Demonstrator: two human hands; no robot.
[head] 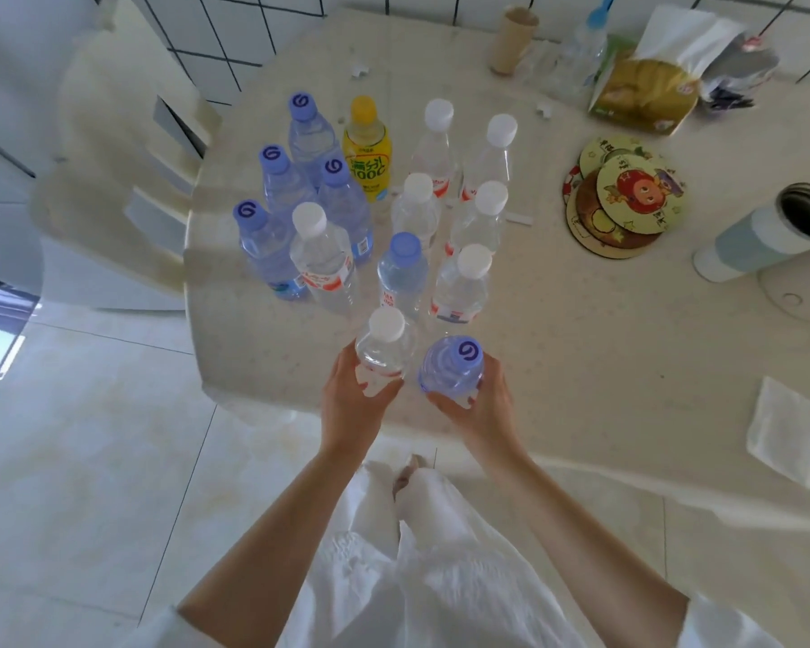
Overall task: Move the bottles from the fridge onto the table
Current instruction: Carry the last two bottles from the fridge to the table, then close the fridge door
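Two bottles held at the near edge of the desk

While both hands are kept over the near edge of the cream desk (581, 357), one bottle is held in each. The white-capped bottle (385, 350) is gripped by the left hand (354, 404), whose fingers (342, 367) are closed around its lower body. The purple-capped bottle (452, 367) is gripped by the right hand (482, 404), with the fingers (496, 371) wrapped around its side. The two bottles are seen upright and just beside each other; whether their bases touch the desk cannot be told.

Behind them, a group of bottles (370, 212) is standing upright on the desk, close together. Clear ones with purple caps are placed on the left, clear ones with white caps on the right, and one yellow bottle (366, 152) is seen at the back between them.

To the right, well apart from the group, a stack of round coasters (623, 198) is laid. A tall flask (758, 236) with an open mouth is seen near the right edge, and a folded white cloth (786, 432) lies near the front. A tissue pack (646, 91) is placed at the far side. A pale chair (127, 156) stands at the left of the desk
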